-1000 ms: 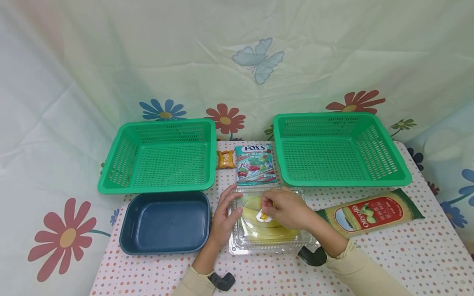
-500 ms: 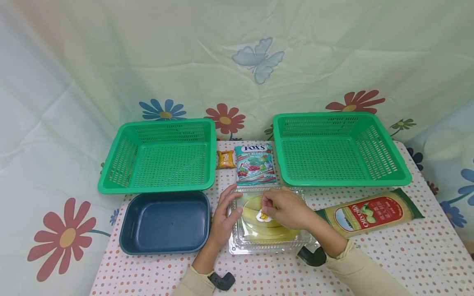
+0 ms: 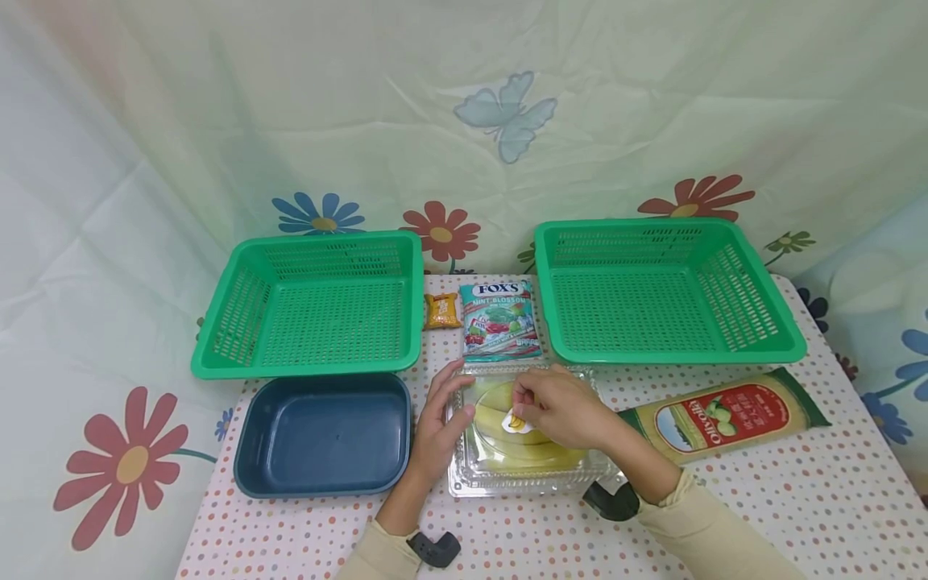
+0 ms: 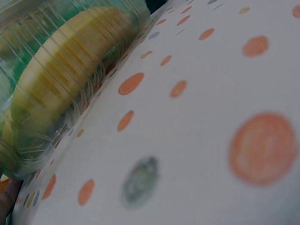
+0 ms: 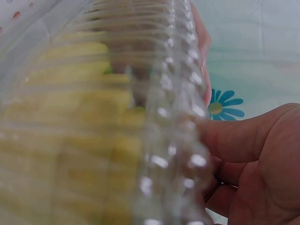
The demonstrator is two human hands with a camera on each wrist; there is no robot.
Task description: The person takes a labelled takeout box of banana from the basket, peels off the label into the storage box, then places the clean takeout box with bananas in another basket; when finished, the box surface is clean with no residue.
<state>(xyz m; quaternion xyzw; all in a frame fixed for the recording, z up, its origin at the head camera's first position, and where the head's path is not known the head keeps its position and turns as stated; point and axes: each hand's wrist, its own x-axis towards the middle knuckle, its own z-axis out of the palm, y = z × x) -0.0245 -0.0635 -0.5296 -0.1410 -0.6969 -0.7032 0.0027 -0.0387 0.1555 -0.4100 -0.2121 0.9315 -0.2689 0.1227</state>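
Observation:
A clear plastic clamshell box (image 3: pixel 532 486) with bananas (image 3: pixel 496 455) inside lies in front of me in the head view. On its lid shows a white sticker (image 3: pixel 516 425) with a banana picture. My right hand (image 3: pixel 564 409) pinches the sticker's edge between thumb and curled fingers, over the middle of the lid. My left hand (image 3: pixel 437 427) rests along the box's left side, fingers fairly straight, thumb over the lid. Ribbed box walls with a banana (image 4: pixel 65 61) behind them fill part of the left wrist view. In the right wrist view, my right hand (image 5: pixel 272 164) is partly behind the box edge.
Two green baskets (image 3: pixel 308 372) (image 3: pixel 674 357) stand at the back. Between them lie a Fox's candy bag (image 3: pixel 500 322) and a small orange packet (image 3: pixel 442 311). A dark blue tub (image 3: pixel 322 490) stands left of the box, an Olivoilà pasta pack (image 3: pixel 725 419) right.

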